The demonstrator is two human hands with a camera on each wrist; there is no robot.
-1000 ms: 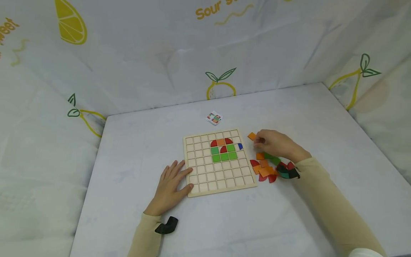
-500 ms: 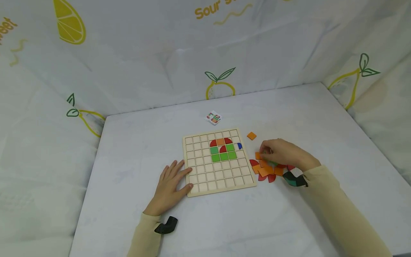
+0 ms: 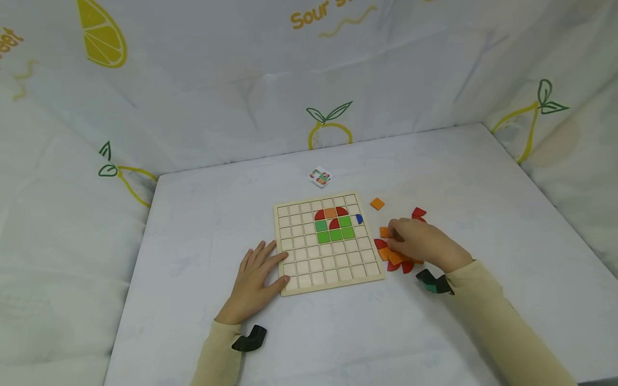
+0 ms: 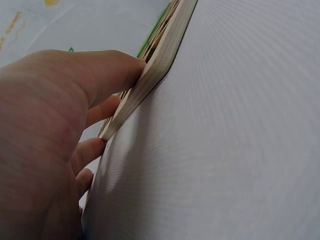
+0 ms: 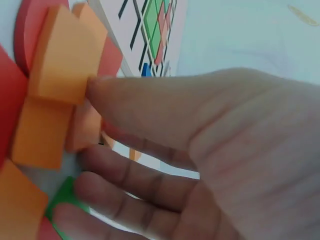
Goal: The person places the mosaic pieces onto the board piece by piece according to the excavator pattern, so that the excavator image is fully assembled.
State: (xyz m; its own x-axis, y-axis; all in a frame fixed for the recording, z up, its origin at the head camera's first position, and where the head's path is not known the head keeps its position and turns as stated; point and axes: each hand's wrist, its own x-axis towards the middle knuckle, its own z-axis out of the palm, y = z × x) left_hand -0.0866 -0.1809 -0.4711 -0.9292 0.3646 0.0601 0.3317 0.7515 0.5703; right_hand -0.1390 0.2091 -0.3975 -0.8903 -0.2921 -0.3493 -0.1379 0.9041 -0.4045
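Observation:
The left hand (image 3: 253, 281) rests at the left edge of a wooden grid board (image 3: 301, 265), its thumb and forefinger on the rim. In the left wrist view the thumb (image 4: 117, 70) lies along the board's edge. Green, red and orange pieces fill some upper-right cells of the board. Right of it, the right hand (image 3: 425, 241) reaches into a pile of flat coloured pieces. In the right wrist view the thumb tip touches an orange tile (image 5: 65, 57), and the other fingers hang loosely bent above a green piece (image 5: 67, 202). The hand partly covers the pile.
A lone orange square (image 3: 377, 203) lies beyond the pile, and red pieces (image 3: 419, 212) lie past the right hand. A blue piece (image 3: 359, 219) sits near the board's right edge. Behind the board is a small patterned card (image 3: 320, 177). A printed cloth hangs behind the table.
The right hand has come nearer from beside the lone orange square into the pile. Red pieces now show beyond the hand, and the green ones are covered. The left hand stays put.

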